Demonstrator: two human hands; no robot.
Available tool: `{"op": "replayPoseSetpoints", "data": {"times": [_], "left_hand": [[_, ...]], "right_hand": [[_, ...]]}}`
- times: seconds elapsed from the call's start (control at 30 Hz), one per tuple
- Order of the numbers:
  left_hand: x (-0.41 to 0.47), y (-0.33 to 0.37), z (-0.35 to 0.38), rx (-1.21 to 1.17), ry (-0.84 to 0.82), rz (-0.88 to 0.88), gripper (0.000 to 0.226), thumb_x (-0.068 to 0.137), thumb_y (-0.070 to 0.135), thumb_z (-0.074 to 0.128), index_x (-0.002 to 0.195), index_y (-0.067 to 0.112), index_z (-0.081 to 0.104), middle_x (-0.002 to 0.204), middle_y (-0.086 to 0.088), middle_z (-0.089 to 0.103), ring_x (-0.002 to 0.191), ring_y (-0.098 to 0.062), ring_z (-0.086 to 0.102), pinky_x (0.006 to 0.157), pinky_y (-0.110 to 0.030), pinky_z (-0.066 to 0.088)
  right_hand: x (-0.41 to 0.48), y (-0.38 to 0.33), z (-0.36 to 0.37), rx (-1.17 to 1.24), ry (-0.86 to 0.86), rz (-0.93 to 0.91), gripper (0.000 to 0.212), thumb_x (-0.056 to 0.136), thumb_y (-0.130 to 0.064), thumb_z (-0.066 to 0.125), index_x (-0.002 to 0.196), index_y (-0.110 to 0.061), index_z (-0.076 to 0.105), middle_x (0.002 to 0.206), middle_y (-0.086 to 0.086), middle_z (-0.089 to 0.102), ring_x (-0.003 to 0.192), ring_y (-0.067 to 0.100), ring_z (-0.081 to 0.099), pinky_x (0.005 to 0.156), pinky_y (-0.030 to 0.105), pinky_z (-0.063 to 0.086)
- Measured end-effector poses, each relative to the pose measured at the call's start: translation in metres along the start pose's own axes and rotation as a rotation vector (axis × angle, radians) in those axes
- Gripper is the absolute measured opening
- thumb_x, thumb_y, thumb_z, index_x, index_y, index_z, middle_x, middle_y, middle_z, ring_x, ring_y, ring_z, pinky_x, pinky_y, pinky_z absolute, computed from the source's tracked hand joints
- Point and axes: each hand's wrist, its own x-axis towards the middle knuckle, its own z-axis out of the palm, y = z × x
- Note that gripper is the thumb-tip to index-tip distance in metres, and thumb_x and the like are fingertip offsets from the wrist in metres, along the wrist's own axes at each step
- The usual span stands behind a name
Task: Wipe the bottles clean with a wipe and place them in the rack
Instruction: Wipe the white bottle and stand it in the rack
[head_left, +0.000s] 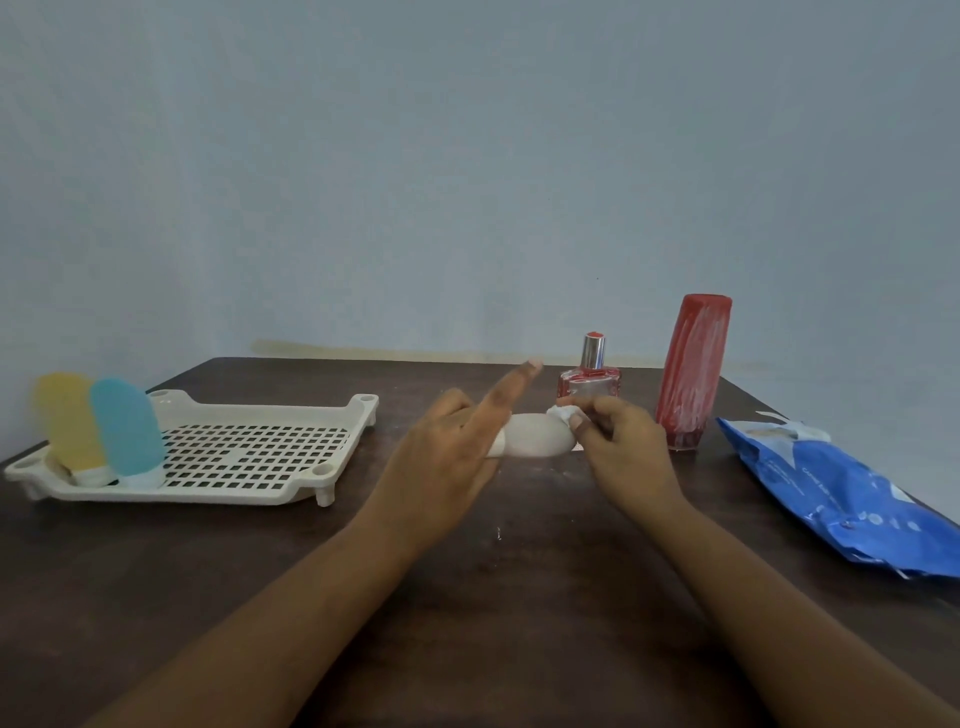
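Note:
A cream-white soft bottle (535, 435) lies sideways between my hands above the middle of the dark table. My left hand (447, 457) holds its left end, with the index finger stretched out straight. My right hand (618, 447) pinches a crumpled white wipe (563, 413) against the bottle's right end. A yellow bottle (67, 421) and a blue bottle (127, 426) stand cap-down at the left end of the cream perforated rack (249, 447). Behind my right hand stand a small red perfume bottle (592, 374) with a silver cap and a tall red bottle (693, 371).
A blue wipes pack (841, 499) lies at the table's right edge, a white wipe poking from its top. The dark wooden table (493, 597) ends at a pale wall behind. The rack's right part holds nothing.

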Motion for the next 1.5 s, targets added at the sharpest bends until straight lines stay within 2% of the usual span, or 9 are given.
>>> {"op": "replayPoseSetpoints", "data": {"times": [0.13,0.3,0.47,0.63,0.8,1.0,1.13,1.3,1.5], "left_hand": [[-0.001,-0.006,0.001,-0.034,0.089,-0.100,0.110,0.070,0.005,0.082,0.147,0.043,0.014,0.099,0.002,0.071,0.092,-0.009,0.055,0.085,-0.010,0.033],[-0.001,-0.007,0.002,-0.083,0.145,-0.071,0.117,0.067,0.003,0.085,0.146,0.046,0.010,0.116,-0.001,0.063,0.097,0.003,0.047,0.083,-0.017,0.041],[0.000,-0.008,-0.001,-0.114,0.187,-0.039,0.108,0.074,0.002,0.080,0.144,0.049,0.012,0.123,0.004,0.033,0.090,-0.016,0.058,0.065,-0.034,0.056],[0.000,-0.001,0.004,-0.062,0.091,0.076,0.109,0.074,-0.003,0.076,0.146,0.049,0.012,0.127,-0.002,0.031,0.084,-0.007,0.049,0.059,-0.016,0.045],[-0.002,0.001,0.008,-0.044,0.057,0.093,0.123,0.069,-0.007,0.077,0.148,0.054,0.004,0.128,-0.005,0.033,0.081,-0.017,0.055,0.059,-0.032,0.053],[-0.002,-0.002,0.002,-0.040,0.113,0.017,0.110,0.071,0.000,0.080,0.146,0.045,0.014,0.123,0.002,0.032,0.082,-0.006,0.044,0.057,-0.016,0.041],[-0.002,-0.011,0.001,-0.094,0.175,-0.160,0.106,0.076,0.012,0.080,0.145,0.055,0.012,0.113,0.014,0.033,0.080,-0.003,0.048,0.067,-0.025,0.049],[0.000,-0.021,-0.004,-0.171,0.253,-0.426,0.096,0.070,0.029,0.086,0.143,0.044,0.025,0.088,0.016,0.057,0.083,0.001,0.058,0.068,-0.015,0.044],[-0.003,-0.019,0.005,-0.437,0.193,-0.761,0.052,0.079,0.036,0.076,0.125,0.036,0.050,0.093,0.012,0.065,0.086,-0.006,0.064,0.074,-0.034,0.058]], "right_hand": [[-0.003,-0.008,0.001,0.102,0.048,0.012,0.022,0.092,-0.015,0.056,0.112,-0.021,0.064,0.107,-0.006,0.063,0.097,0.006,0.056,0.060,0.002,0.043],[-0.018,-0.022,0.017,-0.039,0.024,-0.166,0.024,0.090,-0.017,0.061,0.112,-0.023,0.067,0.108,-0.006,0.065,0.097,0.006,0.056,0.079,0.008,0.042],[-0.029,-0.034,0.030,0.020,-0.022,-0.327,0.022,0.088,-0.018,0.062,0.109,-0.021,0.069,0.106,-0.005,0.068,0.097,0.004,0.059,0.085,0.016,0.047],[-0.030,-0.036,0.025,-0.038,-0.070,-0.428,0.020,0.086,-0.015,0.057,0.101,-0.021,0.068,0.088,-0.002,0.068,0.087,0.011,0.058,0.074,0.021,0.046],[-0.026,-0.034,0.024,-0.113,-0.089,-0.391,0.019,0.087,-0.015,0.057,0.103,-0.022,0.065,0.088,0.000,0.067,0.089,0.017,0.056,0.074,0.039,0.049],[-0.027,-0.039,0.022,-0.105,-0.120,-0.486,0.021,0.084,-0.015,0.056,0.093,-0.033,0.062,0.087,-0.029,0.054,0.093,0.008,0.050,0.079,0.032,0.043],[-0.029,-0.035,0.024,-0.163,-0.169,-0.463,0.017,0.084,-0.024,0.056,0.095,-0.033,0.064,0.089,-0.011,0.062,0.092,0.009,0.048,0.080,0.038,0.042],[-0.022,-0.025,0.019,-0.173,-0.134,-0.354,0.017,0.090,-0.024,0.056,0.101,-0.035,0.062,0.094,-0.017,0.058,0.094,0.003,0.045,0.080,0.030,0.040],[-0.023,-0.021,0.017,-0.079,-0.149,-0.163,0.011,0.091,-0.024,0.057,0.100,-0.029,0.061,0.093,-0.014,0.062,0.085,-0.001,0.055,0.070,0.014,0.043]]}}
